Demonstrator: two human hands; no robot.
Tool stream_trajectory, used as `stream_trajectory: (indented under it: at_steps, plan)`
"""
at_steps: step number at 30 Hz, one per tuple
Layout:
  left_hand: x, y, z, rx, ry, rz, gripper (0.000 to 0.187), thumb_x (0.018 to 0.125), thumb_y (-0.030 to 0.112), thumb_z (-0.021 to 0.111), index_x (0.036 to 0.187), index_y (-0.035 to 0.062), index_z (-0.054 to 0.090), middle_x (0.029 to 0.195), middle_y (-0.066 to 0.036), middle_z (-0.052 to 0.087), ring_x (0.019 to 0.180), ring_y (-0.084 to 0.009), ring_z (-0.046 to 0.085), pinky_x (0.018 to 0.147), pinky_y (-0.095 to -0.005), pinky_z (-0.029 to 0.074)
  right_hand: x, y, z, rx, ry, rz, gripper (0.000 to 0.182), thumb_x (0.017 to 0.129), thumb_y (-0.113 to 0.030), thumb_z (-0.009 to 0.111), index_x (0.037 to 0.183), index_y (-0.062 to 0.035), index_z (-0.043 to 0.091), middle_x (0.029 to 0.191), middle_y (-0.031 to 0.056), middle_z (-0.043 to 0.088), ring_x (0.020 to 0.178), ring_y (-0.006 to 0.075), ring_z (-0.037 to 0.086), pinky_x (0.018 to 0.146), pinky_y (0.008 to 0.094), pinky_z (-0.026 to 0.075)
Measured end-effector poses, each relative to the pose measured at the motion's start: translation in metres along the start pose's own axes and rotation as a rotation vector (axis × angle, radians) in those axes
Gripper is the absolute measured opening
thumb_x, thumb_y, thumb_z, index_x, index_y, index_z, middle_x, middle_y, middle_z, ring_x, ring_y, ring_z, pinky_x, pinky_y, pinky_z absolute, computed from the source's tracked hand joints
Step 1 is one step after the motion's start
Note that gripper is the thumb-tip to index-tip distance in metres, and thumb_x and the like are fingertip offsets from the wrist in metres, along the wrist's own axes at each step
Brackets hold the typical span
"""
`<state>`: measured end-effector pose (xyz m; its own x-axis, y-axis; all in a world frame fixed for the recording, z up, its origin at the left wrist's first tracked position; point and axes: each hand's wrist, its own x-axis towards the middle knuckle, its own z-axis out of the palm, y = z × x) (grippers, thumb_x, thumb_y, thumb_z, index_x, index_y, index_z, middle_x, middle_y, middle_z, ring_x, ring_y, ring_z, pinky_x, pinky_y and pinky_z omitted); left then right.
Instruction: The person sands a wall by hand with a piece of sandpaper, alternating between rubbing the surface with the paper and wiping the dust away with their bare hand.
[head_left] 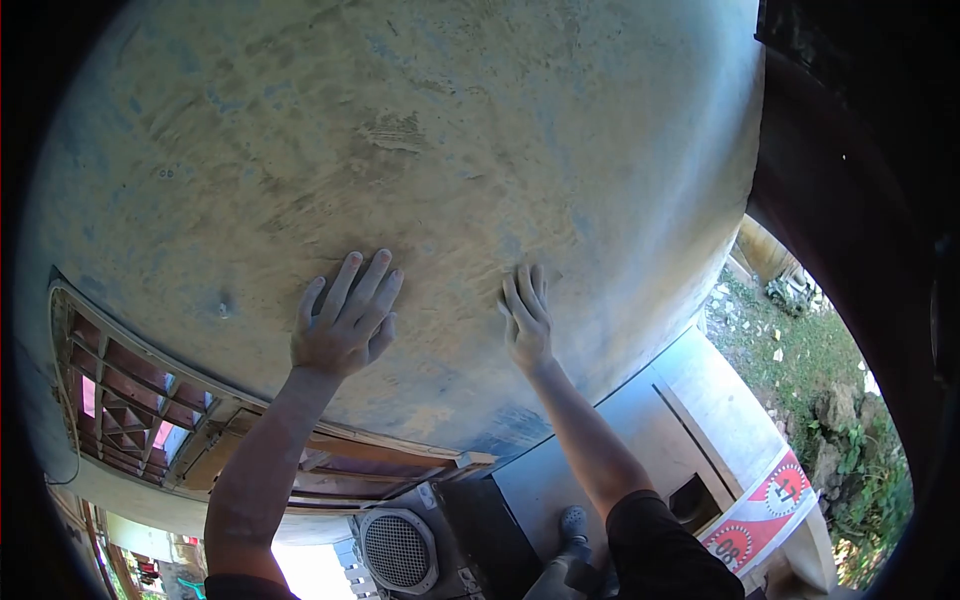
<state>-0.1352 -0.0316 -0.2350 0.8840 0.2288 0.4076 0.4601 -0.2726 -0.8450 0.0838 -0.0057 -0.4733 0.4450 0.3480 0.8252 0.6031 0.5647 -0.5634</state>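
A large curved panel (pixel 420 190), dusty beige with blue patches, scuffs and rough marks, fills most of the view. My left hand (pixel 345 320) lies on it with fingers spread. To its right, my right hand (pixel 526 315) rests on the same panel, fingers stretched out and nearly side by side, powdered with pale dust. No tool shows at either hand; anything under the palms is hidden. A darker scuffed patch (pixel 398 132) lies above the hands.
A barred window frame (pixel 125 390) is at lower left. Below the panel are a round meshed speaker (pixel 400 548), a foot in a grey shoe (pixel 573 522) on a pale platform (pixel 640 420), and a red-and-white strip with numbers (pixel 755 510). Grass and stones (pixel 790 345) lie right.
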Motion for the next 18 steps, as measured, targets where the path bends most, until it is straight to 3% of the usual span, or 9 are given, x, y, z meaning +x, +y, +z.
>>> stream_trajectory:
  at_steps: [5, 8, 11, 13, 18]
  plan:
    - [0.0, 0.001, -0.001, 0.009, 0.027, -0.008, 0.048, 0.1, 0.041, 0.057, 0.147, 0.031, 0.06, 0.16, 0.005, 0.055, 0.149, -0.0196, 0.046, 0.122, -0.0458, 0.024, 0.025, -0.036, 0.007, 0.115, 0.114, 0.05, 0.041, 0.098, -0.002, 0.068, 0.138, -0.0034, 0.068, 0.153, 0.0206, 0.058, 0.147, 0.0419, 0.048, 0.122, 0.0538, 0.039]
    - [0.0, 0.002, 0.001, 0.019, 0.032, -0.027, 0.047, 0.098, 0.04, 0.056, 0.144, 0.0333, 0.062, 0.16, 0.009, 0.053, 0.148, -0.0136, 0.046, 0.126, -0.0421, 0.023, -0.019, 0.005, -0.009, 0.062, -0.045, -0.05, 0.038, 0.101, -0.002, 0.065, 0.139, -0.0001, 0.067, 0.152, 0.0226, 0.058, 0.147, 0.0427, 0.048, 0.122, 0.0532, 0.039]
    - [0.0, 0.001, 0.0, 0.007, 0.019, -0.004, 0.047, 0.099, 0.042, 0.057, 0.145, 0.031, 0.061, 0.159, 0.005, 0.055, 0.15, -0.0192, 0.046, 0.122, -0.0454, 0.025, -0.033, 0.019, -0.017, 0.05, -0.083, 0.003, 0.035, 0.106, -0.001, 0.058, 0.139, 0.0044, 0.065, 0.152, 0.027, 0.056, 0.147, 0.0442, 0.047, 0.121, 0.0522, 0.04]
    - [0.001, -0.001, 0.001, 0.007, 0.031, -0.005, 0.047, 0.1, 0.042, 0.057, 0.145, 0.031, 0.061, 0.159, 0.005, 0.055, 0.149, -0.0194, 0.046, 0.122, -0.0453, 0.025, -0.014, -0.016, -0.004, 0.147, 0.081, 0.159, 0.034, 0.106, -0.001, 0.058, 0.139, 0.0045, 0.065, 0.151, 0.0265, 0.057, 0.147, 0.0429, 0.047, 0.122, 0.0515, 0.039]
    - [0.001, 0.0, 0.001, 0.018, 0.031, 0.002, 0.046, 0.101, 0.042, 0.055, 0.145, 0.0309, 0.06, 0.159, 0.005, 0.056, 0.149, -0.0201, 0.047, 0.122, -0.0454, 0.025, 0.02, -0.032, 0.01, 0.197, 0.128, 0.011, 0.033, 0.107, -0.004, 0.059, 0.138, 0.0042, 0.066, 0.149, 0.0254, 0.06, 0.146, 0.0418, 0.049, 0.122, 0.0511, 0.038]
